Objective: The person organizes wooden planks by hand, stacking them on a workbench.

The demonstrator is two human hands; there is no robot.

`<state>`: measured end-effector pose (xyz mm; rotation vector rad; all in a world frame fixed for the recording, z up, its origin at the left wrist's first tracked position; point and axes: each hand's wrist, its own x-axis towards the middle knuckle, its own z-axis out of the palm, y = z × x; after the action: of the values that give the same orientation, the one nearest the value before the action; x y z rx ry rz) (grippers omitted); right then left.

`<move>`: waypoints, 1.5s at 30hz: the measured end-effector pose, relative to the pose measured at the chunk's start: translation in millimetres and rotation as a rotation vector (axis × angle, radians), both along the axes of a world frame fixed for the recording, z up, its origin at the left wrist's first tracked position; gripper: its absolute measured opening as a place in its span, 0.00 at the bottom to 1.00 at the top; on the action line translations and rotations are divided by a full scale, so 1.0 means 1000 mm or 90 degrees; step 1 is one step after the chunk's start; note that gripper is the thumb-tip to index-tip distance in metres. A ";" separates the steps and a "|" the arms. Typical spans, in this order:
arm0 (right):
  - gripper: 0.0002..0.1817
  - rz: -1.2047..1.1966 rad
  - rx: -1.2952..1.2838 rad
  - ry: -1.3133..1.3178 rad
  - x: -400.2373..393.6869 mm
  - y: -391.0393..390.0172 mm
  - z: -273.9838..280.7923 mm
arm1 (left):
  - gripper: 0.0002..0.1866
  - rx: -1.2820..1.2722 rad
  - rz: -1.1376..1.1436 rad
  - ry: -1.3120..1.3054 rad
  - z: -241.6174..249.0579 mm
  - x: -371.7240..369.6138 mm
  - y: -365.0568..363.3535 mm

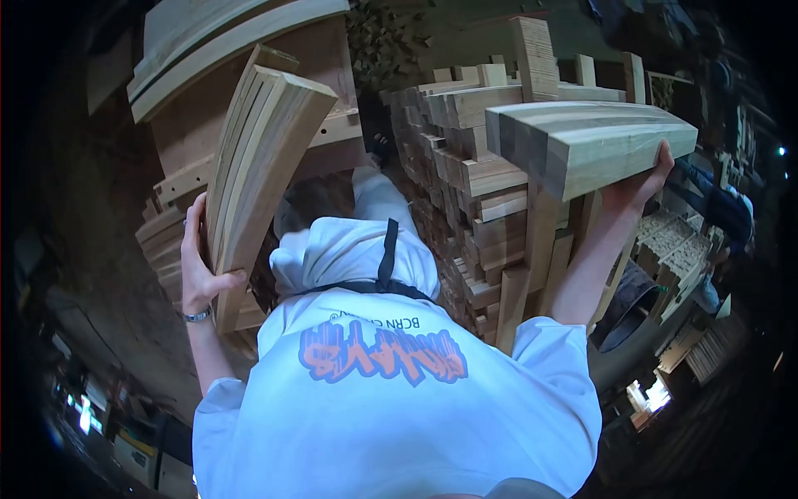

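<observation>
The person's left hand (199, 274) is holding a curved wooden bundle (266, 166), its grip spreading around one long edge, with the thumb pressing across the near end. That bundle is tilting upward, just before some curved boards (237, 46). The right hand (633, 190) is supporting a pale wooden block (619, 154), its grip spreading along the underside with the thumb lying on the side; the other fingers' positions cannot be told. The block is appearing in front of a tall lumber stack (490, 179).
</observation>
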<state>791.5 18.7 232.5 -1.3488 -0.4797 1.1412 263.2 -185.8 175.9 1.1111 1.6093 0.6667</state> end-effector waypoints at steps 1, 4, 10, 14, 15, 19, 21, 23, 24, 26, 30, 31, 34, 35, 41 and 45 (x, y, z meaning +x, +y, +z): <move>0.38 0.010 0.000 0.013 0.000 0.005 -0.003 | 0.65 0.003 0.011 0.005 0.002 0.004 -0.002; 0.37 0.009 -0.032 0.056 -0.001 0.017 -0.011 | 0.65 0.020 0.025 0.026 0.003 0.008 -0.007; 0.35 0.048 -0.090 0.073 -0.009 0.025 -0.011 | 0.63 0.029 0.042 0.040 0.003 0.013 -0.017; 0.35 0.053 -0.107 0.046 -0.012 0.026 -0.008 | 0.61 0.028 0.068 0.013 -0.005 0.012 -0.021; 0.35 0.051 -0.103 0.044 -0.008 0.024 -0.010 | 0.61 0.031 0.067 0.011 -0.006 0.013 -0.020; 0.37 0.060 -0.067 0.117 0.002 0.025 -0.018 | 0.60 0.047 0.052 0.039 -0.002 0.011 -0.014; 0.38 0.086 -0.060 0.118 0.007 0.023 -0.022 | 0.60 0.071 0.011 0.097 0.006 0.003 -0.008; 0.39 0.060 -0.073 0.114 -0.005 0.018 -0.013 | 0.60 0.100 -0.001 0.128 0.013 -0.010 0.002; 0.38 0.067 -0.063 0.118 -0.001 0.016 -0.010 | 0.59 0.127 -0.019 0.140 0.015 -0.017 0.009; 0.40 0.063 -0.125 0.119 0.008 -0.002 0.003 | 0.58 0.126 -0.061 0.186 0.028 -0.032 0.037; 0.23 -0.244 0.162 -0.548 -0.040 -0.066 0.027 | 0.58 0.201 -0.204 0.449 0.009 -0.056 0.099; 0.20 -0.190 0.287 -0.597 -0.090 -0.080 0.046 | 0.57 0.217 -0.232 0.469 -0.003 -0.060 0.116; 0.14 0.237 0.545 -0.567 -0.221 -0.107 0.053 | 0.57 0.231 -0.351 0.508 -0.047 -0.064 0.165; 0.13 0.273 0.453 -0.635 -0.263 -0.105 0.041 | 0.58 0.277 -0.358 0.531 -0.072 -0.063 0.176; 0.33 0.430 -0.085 -0.834 -0.289 0.031 -0.158 | 0.59 0.333 -0.359 0.531 -0.133 -0.062 0.171; 0.37 0.451 -0.213 -0.242 -0.258 0.057 -0.234 | 0.46 0.472 -0.028 0.430 -0.110 -0.131 0.136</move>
<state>533.1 76.2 -1.8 -1.7655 -1.1455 1.5873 132.0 -49.5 66.1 2.0734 1.9320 0.9622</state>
